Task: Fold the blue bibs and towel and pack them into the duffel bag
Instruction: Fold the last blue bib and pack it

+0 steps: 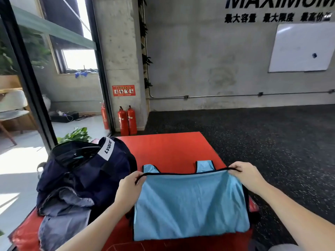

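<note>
A light blue bib (190, 201) with black trim lies on the red mat (168, 151), its lower part folded up so that the black hem runs across near the shoulder straps. My left hand (129, 187) pinches the hem's left corner. My right hand (246, 176) pinches the right corner. The navy duffel bag (87, 171) sits open at the left on the mat, with a white LVQUE label on its strap. Grey-blue cloth (61, 220) spills from the bag's near side; whether it is the towel I cannot tell.
Two red fire extinguishers (127, 120) stand by a concrete pillar beyond the mat. A potted plant (76, 135) sits behind the bag beside a glass partition. Dark speckled floor lies to the right. A whiteboard (301, 48) hangs on the far wall.
</note>
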The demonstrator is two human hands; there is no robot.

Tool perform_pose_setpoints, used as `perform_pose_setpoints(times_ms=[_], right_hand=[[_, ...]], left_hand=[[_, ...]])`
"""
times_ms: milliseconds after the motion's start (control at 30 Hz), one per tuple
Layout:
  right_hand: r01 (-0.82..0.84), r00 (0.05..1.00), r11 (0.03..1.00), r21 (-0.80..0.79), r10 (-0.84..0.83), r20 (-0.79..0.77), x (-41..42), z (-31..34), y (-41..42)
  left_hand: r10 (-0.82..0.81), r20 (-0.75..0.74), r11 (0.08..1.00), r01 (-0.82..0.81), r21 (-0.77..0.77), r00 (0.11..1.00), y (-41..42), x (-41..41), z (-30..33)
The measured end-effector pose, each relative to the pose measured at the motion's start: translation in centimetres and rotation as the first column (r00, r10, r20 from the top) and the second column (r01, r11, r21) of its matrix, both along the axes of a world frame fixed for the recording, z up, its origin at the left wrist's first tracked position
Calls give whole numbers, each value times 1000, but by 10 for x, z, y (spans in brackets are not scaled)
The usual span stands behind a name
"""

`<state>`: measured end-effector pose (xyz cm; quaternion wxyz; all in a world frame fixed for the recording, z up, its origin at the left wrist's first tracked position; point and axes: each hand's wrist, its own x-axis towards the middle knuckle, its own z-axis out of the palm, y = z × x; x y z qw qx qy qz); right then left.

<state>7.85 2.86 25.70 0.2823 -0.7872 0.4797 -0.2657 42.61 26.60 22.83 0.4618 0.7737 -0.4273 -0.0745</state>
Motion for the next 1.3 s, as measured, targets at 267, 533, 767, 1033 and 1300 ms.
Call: perform_pose_setpoints(times_ms=[267,533,767,1033,1300], right_hand=[[66,992,997,51,-59,-114,70,-65,-70],[-137,984,991,7,136,-118,189,-107,-69],[-327,941,945,33,328,-83,311,-108,-51],[-314,946,942,115,322,-49,360,-115,-58],[-378,899,858,347,250,360,351,-111,-64]], left_hand=[[30,10,996,-31,84,999,-82,44,-49],[78,-1,979,-77,188,997,-143,68,-84],[202,-106,973,-187,135,974,-163,106,-92],[190,-284,981,-190,26,940,-180,118,-94],[182,-476,964,-253,-88,860,-184,119,-84]])
